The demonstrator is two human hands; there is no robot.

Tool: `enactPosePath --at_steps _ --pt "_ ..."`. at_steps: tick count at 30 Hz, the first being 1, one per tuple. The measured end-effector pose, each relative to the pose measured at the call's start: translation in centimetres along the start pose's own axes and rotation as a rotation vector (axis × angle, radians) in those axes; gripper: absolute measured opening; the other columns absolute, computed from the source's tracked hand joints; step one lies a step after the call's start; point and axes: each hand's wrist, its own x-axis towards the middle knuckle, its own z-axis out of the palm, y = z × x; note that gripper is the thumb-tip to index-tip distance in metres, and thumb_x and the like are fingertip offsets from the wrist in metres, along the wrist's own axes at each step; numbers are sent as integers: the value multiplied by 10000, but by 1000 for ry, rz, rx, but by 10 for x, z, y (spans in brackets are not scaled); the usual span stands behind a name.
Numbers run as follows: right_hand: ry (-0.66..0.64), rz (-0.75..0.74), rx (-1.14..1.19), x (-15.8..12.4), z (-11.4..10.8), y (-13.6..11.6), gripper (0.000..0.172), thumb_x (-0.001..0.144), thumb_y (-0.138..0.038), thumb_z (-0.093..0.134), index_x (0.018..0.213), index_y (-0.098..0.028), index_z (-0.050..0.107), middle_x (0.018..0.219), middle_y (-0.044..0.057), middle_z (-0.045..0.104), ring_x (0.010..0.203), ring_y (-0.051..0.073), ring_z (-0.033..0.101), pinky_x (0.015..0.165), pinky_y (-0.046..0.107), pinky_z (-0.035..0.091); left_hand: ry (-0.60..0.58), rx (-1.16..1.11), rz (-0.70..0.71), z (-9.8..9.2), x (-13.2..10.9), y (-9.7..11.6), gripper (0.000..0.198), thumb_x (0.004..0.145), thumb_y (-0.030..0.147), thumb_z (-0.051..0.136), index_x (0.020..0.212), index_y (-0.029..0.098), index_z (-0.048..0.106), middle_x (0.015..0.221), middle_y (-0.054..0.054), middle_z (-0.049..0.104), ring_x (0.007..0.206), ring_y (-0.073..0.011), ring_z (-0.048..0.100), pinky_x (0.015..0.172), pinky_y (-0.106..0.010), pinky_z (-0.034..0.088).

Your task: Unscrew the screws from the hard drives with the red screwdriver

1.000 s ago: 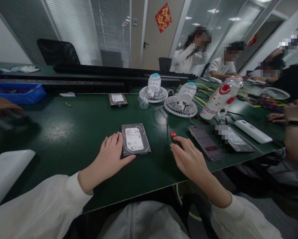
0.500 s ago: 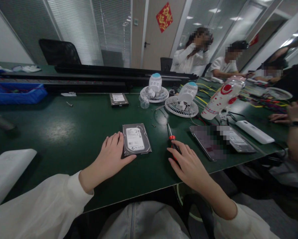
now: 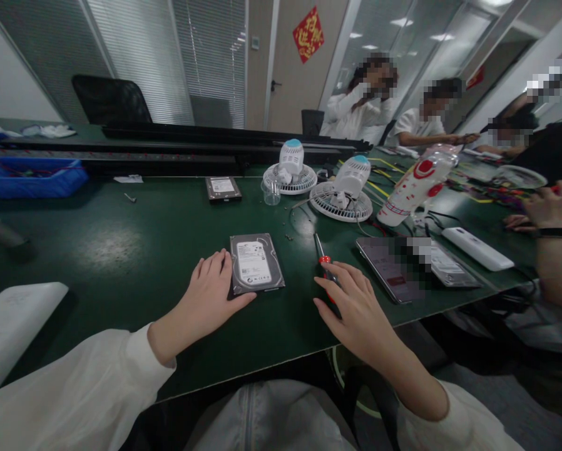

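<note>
A silver hard drive (image 3: 255, 262) with a white label lies flat on the green table in front of me. My left hand (image 3: 209, 285) rests at its left edge, fingers stretched out and thumb along the near corner. A screwdriver (image 3: 325, 259) with a red and black handle and metal shaft lies to the right of the drive, its tip pointing away from me. Over its handle is my right hand (image 3: 349, 294), fingers loosely spread and thumb apart, partly hiding the handle. Several small screws (image 3: 288, 237) are scattered beyond the drive.
Another hard drive (image 3: 223, 188), a clear cup (image 3: 272, 192) and two white fans (image 3: 341, 200) stand farther back. On the right are a phone (image 3: 387, 266), a decorated bottle (image 3: 415, 188) and a white power bank (image 3: 478, 248). A blue tray (image 3: 32, 178) sits far left. A co-worker's hand (image 3: 551, 205) is at right.
My right hand has shifted very slightly, its fingers a little more spread over the screwdriver handle. The co-worker's hand at right has risen a little. My left hand and the drive look unchanged.
</note>
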Motion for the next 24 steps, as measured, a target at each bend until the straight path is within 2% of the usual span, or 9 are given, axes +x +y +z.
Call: enactPosePath --at_steps 5,8,10,12,14,15,17,20,24 --pt "-9 -34 170 11 2 -14 274 963 -246 565 1151 -107 707 1321 180 658 1274 335 578 1054 555 556 -2 12 -1 0 0 1 891 922 683 478 1517 22 424 1603 -295 391 1489 -443 368 1209 -633 288" --pt "-35 -2 318 18 9 -25 321 966 -256 565 1204 -80 691 1257 162 698 1214 288 613 1075 493 559 6 16 2 0 0 2 861 920 667 500 1504 36 444 1594 -290 408 1486 -438 375 1209 -631 290" --pt "-88 40 352 23 13 -30 450 946 -290 610 1313 -31 628 1282 178 688 1224 299 600 1079 483 557 32 15 8 1 0 2 846 920 655 507 1506 49 441 1585 -286 423 1483 -437 380 1204 -639 292" --pt "-162 77 307 29 15 -32 651 903 -353 682 1410 29 535 1346 217 643 1271 344 553 1107 517 526 50 14 13 2 1 1 839 917 646 513 1510 58 435 1579 -284 433 1482 -438 382 1201 -643 293" --pt "-237 102 234 37 15 -32 798 857 -431 738 1438 59 497 1351 250 611 1271 387 520 1114 560 492 50 13 14 3 1 1 838 917 643 509 1516 62 428 1579 -283 433 1481 -439 382 1200 -643 293" --pt "-273 109 209 42 14 -31 819 841 -465 751 1430 52 511 1321 252 609 1245 394 518 1098 570 487 45 13 16 3 1 0 839 917 644 505 1518 64 426 1579 -284 433 1480 -440 384 1197 -644 296" --pt "-330 114 199 51 13 -28 760 826 -507 759 1362 4 588 1222 226 618 1170 381 522 1041 561 495 37 11 21 3 1 0 837 919 648 498 1521 71 424 1583 -283 428 1480 -440 384 1195 -644 298" --pt "-367 107 258 62 13 -24 544 838 -493 752 1193 -86 690 1133 175 617 1107 341 505 980 508 491 40 14 21 2 1 -1 829 919 651 502 1519 83 431 1587 -281 424 1479 -442 388 1188 -648 308" --pt "-382 85 356 70 18 -22 383 864 -443 736 1072 -123 711 1083 144 610 1073 302 492 961 457 461 33 36 17 -2 1 0 881 912 682 500 1520 49 427 1601 -303 393 1492 -460 359 1190 -668 294"
